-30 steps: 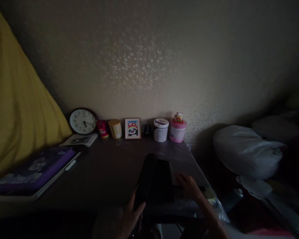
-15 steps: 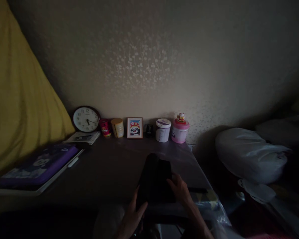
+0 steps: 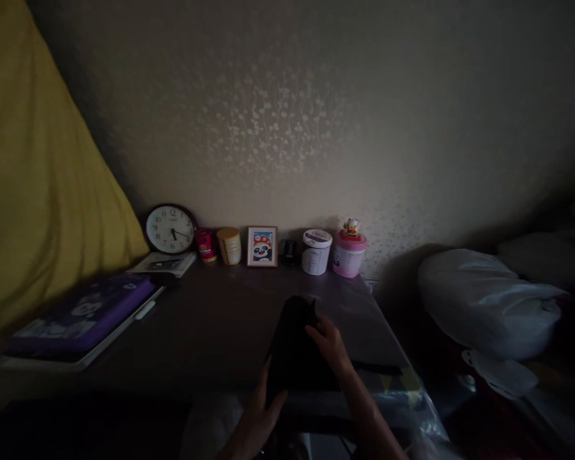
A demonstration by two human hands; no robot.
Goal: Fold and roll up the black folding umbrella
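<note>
Up and inward from where it was half a second ago, the right hand (image 3: pixel 328 342) has carried the right flap of the black item (image 3: pixel 294 345) over toward its middle, and a corner now pokes up just past the fingertips; the left hand (image 3: pixel 261 418) has kept its place. Both grips are closed on the same black item, which lies between the two hands, above the near part of the desk (image 3: pixel 220 300). At the right grip, thumb and fingers pinch the upper right edge, with hardly a gap between them apart from the material. At the left grip, the thumb lies along the near left end and the fingers go round the outer side, partly lost in the dark. How the black item is folded inside is too dark to tell. Just right of the right wrist, a black strip (image 3: pixel 378 368) lies on the desk. Straight beyond the grips, well apart from them, stand the frame (image 3: pixel 262 248), the white tub (image 3: pixel 315 252) and the pink tub (image 3: pixel 349 259), which carries a cat figure (image 3: pixel 351 227). Beyond and to the left of the grips are the yellow tin (image 3: pixel 230 246), the red tin (image 3: pixel 206 245) and the clock (image 3: pixel 171 229). Well left of the left grip lies the purple case (image 3: pixel 84 313); well right of the right grip, off the desk, sits a white bag (image 3: pixel 486 303).
</note>
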